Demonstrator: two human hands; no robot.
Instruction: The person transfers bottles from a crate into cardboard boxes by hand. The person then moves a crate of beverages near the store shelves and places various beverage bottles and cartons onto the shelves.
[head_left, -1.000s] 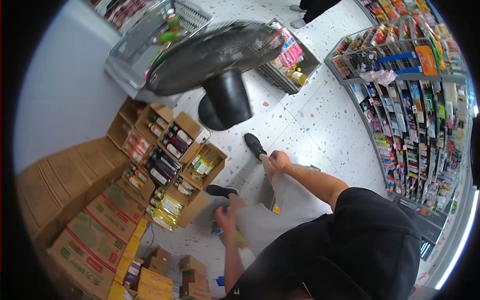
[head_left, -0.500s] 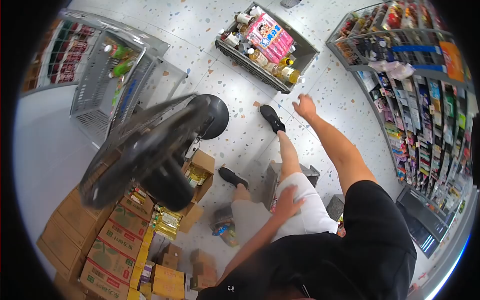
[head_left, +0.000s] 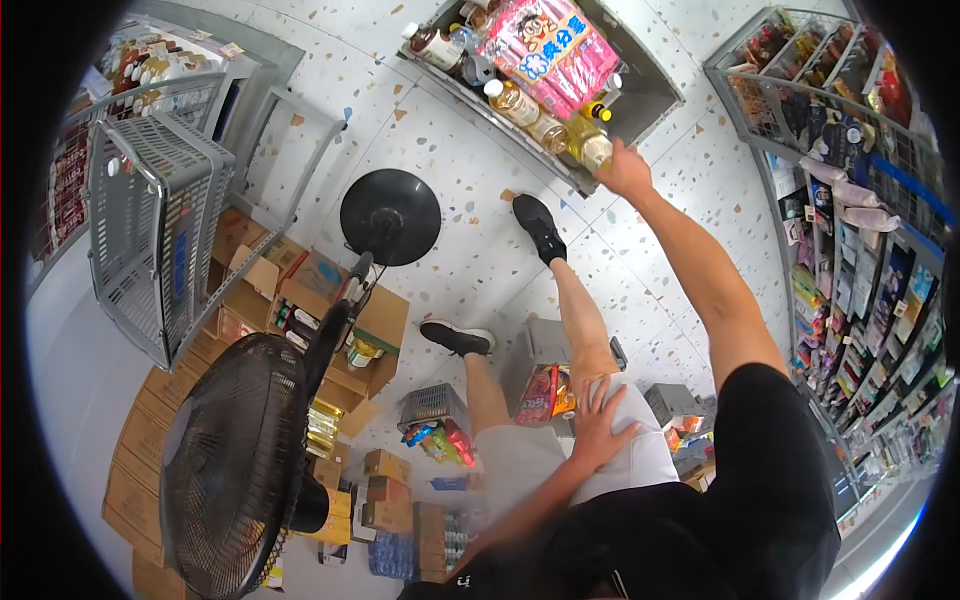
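My right hand reaches the corner of a grey crate, its fingers closed round the end of a bottle of yellow liquid. This bottle lies tilted by the crate's near wall, its cap end hidden by the hand. Beside it are a bottle of amber liquid, a dark bottle and a yellow-capped bottle. A large pink snack pack lies over them. My left hand rests with fingers spread on my right leg near the knee, holding nothing.
A black standing fan with a round base stands at left, near a grey shopping basket and cardboard boxes. Small baskets with snack packs are by my legs. Packed shelves line the right side.
My right hand has gone from hovering short of the crate to gripping the yellow bottle. My left hand stays on my leg, fingers wider apart. The view has shifted; the crate appears larger.
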